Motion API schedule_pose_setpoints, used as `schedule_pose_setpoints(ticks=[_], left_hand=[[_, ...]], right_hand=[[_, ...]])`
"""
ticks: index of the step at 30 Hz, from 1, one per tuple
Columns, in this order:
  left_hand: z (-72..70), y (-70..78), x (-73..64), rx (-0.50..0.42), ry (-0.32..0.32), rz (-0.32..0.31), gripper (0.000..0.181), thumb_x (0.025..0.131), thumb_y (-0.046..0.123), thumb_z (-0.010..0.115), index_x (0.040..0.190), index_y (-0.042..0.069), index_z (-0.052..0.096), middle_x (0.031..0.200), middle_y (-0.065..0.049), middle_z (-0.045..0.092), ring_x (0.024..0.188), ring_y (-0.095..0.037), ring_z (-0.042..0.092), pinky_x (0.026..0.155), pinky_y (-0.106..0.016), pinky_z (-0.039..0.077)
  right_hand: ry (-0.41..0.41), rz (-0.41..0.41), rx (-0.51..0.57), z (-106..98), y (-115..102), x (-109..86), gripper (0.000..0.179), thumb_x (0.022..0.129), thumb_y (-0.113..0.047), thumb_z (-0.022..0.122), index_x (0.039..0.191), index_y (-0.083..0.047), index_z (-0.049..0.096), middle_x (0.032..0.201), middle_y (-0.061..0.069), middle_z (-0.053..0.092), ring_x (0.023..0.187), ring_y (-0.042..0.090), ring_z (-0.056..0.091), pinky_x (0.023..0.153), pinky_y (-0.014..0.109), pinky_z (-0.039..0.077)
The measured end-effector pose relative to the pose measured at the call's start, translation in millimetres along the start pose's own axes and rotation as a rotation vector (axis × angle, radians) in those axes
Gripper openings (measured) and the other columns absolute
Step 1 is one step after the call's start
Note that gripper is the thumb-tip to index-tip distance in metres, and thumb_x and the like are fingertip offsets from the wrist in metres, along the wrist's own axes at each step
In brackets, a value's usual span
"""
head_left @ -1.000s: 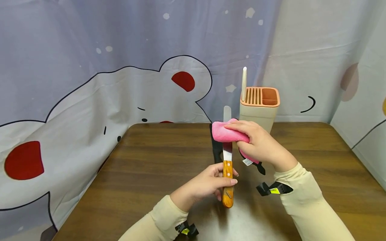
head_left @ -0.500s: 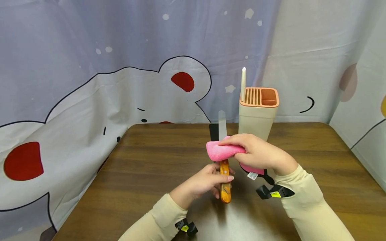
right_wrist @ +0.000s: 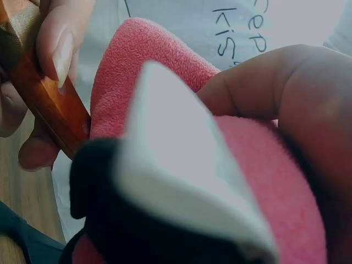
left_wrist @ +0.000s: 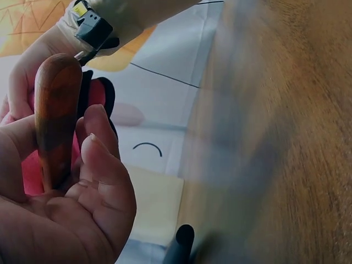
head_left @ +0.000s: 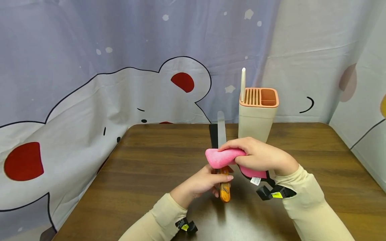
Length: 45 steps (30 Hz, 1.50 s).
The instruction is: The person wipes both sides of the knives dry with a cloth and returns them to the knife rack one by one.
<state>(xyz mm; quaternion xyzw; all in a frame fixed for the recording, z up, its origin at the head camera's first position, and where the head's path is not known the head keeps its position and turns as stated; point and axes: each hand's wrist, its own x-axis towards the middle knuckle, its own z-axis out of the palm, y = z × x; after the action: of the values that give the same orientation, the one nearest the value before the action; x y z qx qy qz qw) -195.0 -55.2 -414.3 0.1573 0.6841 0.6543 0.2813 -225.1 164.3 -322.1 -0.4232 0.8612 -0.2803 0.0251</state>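
Observation:
My left hand (head_left: 200,183) holds the wooden handle (head_left: 224,193) of an icing spatula, its long metal blade (head_left: 221,129) pointing away from me. A folded pink cloth (head_left: 217,158) is in my right hand (head_left: 263,155), pinched across the spatula where the blade meets the handle. That part of the spatula is hidden under the cloth. Seen from the left wrist, the handle (left_wrist: 58,110) lies between thumb and fingers. The right wrist view has the plush cloth (right_wrist: 132,71) up close, with a blurred white label (right_wrist: 176,137) and black trim.
A cream knife block (head_left: 256,122) with an orange slotted top stands at the table's back, a white handle (head_left: 243,83) upright in it. Behind the blade lies a flat black item (head_left: 213,135). The wooden table (head_left: 156,147) extends to both sides; a patterned curtain hangs behind.
My right hand has drawn the cloth down the blade toward the handle, baring the upper blade. The spatula has shifted slightly left and its tip is lower; my left hand keeps its hold.

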Motion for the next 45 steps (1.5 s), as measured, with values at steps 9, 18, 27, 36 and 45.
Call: schedule_pose_setpoints(ticks=[9,18,27,36,45], left_hand=[[-2.0,-0.8,2.0,0.032,-0.016,-0.013,0.036,0.1,0.019,0.063,0.13,0.0,0.056,0.096,-0.003,0.067,0.068,-0.011,0.061,0.048,-0.022,0.05],[2.8,-3.0,1.8,0.033,-0.068,-0.02,0.031,0.098,0.015,0.065,0.126,0.003,0.059,0.081,0.005,0.065,0.06,-0.009,0.059,0.045,-0.022,0.049],[4.8,-1.5,-0.4,0.023,-0.055,-0.021,0.032,0.097,0.014,0.066,0.125,0.001,0.06,0.079,0.005,0.066,0.06,-0.008,0.06,0.045,-0.023,0.048],[2.3,-5.5,2.1,0.029,-0.039,-0.026,0.032,0.097,0.014,0.066,0.125,-0.001,0.06,0.079,0.005,0.066,0.059,-0.008,0.059,0.046,-0.022,0.048],[-2.0,-5.3,3.2,0.024,0.015,-0.03,0.035,0.098,0.019,0.066,0.126,-0.001,0.059,0.091,0.0,0.068,0.062,-0.01,0.06,0.048,-0.022,0.05]], right_hand=[[0.161,0.056,0.034,-9,13,-2.3,0.048,0.091,-0.002,0.056,0.131,-0.027,0.067,0.115,-0.007,0.072,0.089,0.011,0.062,0.08,0.025,0.052],[0.537,0.113,-0.075,-3,30,9.1,0.05,0.09,-0.002,0.058,0.138,-0.016,0.064,0.136,0.011,0.065,0.118,0.029,0.061,0.102,0.048,0.049],[0.409,0.091,-0.103,13,30,20.2,0.057,0.086,-0.002,0.057,0.142,-0.016,0.061,0.146,0.014,0.06,0.137,0.041,0.052,0.114,0.059,0.041],[0.267,0.036,-0.091,13,22,15.0,0.054,0.088,-0.001,0.056,0.139,-0.016,0.064,0.139,0.012,0.065,0.124,0.033,0.063,0.105,0.053,0.05],[0.11,0.039,-0.039,10,10,9.7,0.058,0.086,-0.002,0.054,0.138,-0.023,0.065,0.124,-0.002,0.07,0.095,0.014,0.06,0.085,0.029,0.051]])
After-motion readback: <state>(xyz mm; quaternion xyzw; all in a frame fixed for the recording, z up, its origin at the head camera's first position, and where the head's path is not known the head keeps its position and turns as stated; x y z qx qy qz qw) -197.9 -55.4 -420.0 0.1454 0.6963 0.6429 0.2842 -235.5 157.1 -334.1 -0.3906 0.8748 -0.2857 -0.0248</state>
